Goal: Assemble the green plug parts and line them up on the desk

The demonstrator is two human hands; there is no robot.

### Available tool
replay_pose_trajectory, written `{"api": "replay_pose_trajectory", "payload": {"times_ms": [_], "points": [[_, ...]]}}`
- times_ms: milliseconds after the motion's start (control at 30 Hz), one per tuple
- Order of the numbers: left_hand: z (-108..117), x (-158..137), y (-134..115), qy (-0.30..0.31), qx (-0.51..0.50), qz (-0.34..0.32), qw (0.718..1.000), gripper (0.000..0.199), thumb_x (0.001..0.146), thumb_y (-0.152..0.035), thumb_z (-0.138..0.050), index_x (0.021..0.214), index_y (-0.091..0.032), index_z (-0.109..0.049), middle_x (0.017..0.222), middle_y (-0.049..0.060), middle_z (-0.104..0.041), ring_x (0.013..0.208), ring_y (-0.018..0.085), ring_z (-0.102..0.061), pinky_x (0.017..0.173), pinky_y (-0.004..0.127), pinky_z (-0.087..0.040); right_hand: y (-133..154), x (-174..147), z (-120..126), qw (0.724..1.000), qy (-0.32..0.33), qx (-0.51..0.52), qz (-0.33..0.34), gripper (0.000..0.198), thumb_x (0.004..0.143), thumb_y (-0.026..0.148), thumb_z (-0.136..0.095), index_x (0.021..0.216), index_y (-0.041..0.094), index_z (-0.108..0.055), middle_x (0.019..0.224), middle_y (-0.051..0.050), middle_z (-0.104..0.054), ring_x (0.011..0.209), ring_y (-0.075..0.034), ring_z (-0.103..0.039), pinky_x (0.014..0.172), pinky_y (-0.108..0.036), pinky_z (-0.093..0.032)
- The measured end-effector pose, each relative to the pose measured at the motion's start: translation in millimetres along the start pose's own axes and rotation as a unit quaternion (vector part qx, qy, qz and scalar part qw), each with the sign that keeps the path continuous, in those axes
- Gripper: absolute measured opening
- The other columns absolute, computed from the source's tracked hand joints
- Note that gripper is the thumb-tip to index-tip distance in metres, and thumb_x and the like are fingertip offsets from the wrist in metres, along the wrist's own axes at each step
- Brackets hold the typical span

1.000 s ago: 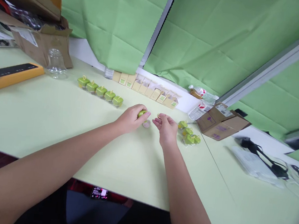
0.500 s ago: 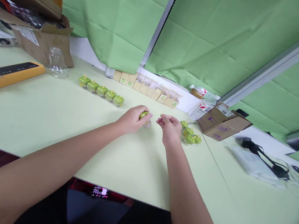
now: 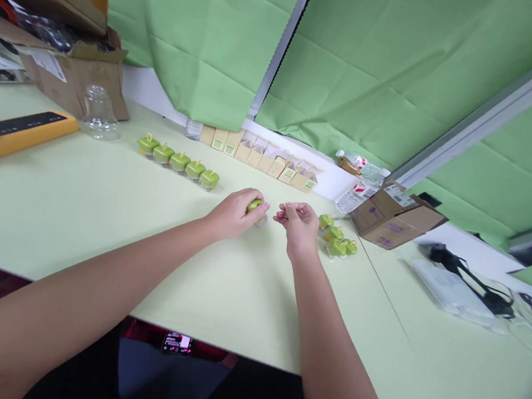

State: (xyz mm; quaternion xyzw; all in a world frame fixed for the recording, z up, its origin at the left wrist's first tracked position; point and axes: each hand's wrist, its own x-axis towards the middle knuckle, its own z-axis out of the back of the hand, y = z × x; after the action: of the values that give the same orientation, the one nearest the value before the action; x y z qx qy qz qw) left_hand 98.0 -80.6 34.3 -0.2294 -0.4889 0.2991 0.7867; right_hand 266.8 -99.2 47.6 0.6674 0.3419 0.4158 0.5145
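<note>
In my left hand (image 3: 240, 214) is a small clear container with a green lid (image 3: 255, 206), gripped by the lid just above the table. A short gap to the right, my right hand (image 3: 300, 226) pinches a small yellowish piece (image 3: 285, 205), mostly covered by the fingertips. It resembles the loops on the other lids, but its exact kind cannot be made out. Beyond my left hand runs a row of several green-lidded clear containers (image 3: 179, 163) with yellow loops on top. Right of my right hand stands a looser group of similar green-lidded containers (image 3: 336, 246).
Small cardboard boxes (image 3: 256, 155) line the back edge of the pale table (image 3: 217, 290). Plastic bottles (image 3: 359, 194) and a cardboard box (image 3: 391, 215) are at back right. A clear jar (image 3: 99, 115) and an orange-edged power strip (image 3: 28, 134) lie left.
My right hand has moved slightly left, nearer my left hand, still pinching the small yellowish piece. My left hand keeps hold of the container.
</note>
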Motion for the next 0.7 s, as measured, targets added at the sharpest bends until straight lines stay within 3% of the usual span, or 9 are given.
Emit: {"api": "replay_pose_trajectory", "payload": {"times_ms": [400,700], "points": [[2.0,0.4,-2.3,0.012,-0.004,-0.006,1.000,0.024,0.097,-0.036,-0.045,0.087,-0.018,-0.058,0.083,0.003,-0.062,0.077,0.016,-0.056,0.073,0.029,-0.042,-6.3,-1.4,-2.4,0.999,0.032,-0.007,0.014,0.032,0.068,0.038,-0.081,0.073,0.019,-0.056,0.071,0.002,-0.066,0.060,-0.010,-0.063,0.066,-0.030,-0.062],[0.8,-0.3,-1.1,0.020,-0.003,-0.008,1.000,0.022,0.096,-0.036,-0.045,0.090,-0.018,-0.058,0.087,0.003,-0.063,0.080,0.016,-0.058,0.075,0.030,-0.043,-5.4,-1.9,2.1,0.999,0.026,-0.045,-0.010,0.038,0.059,0.042,-0.088,0.065,0.016,-0.061,0.059,0.000,-0.065,0.057,-0.014,-0.066,0.056,-0.027,-0.061]]}}
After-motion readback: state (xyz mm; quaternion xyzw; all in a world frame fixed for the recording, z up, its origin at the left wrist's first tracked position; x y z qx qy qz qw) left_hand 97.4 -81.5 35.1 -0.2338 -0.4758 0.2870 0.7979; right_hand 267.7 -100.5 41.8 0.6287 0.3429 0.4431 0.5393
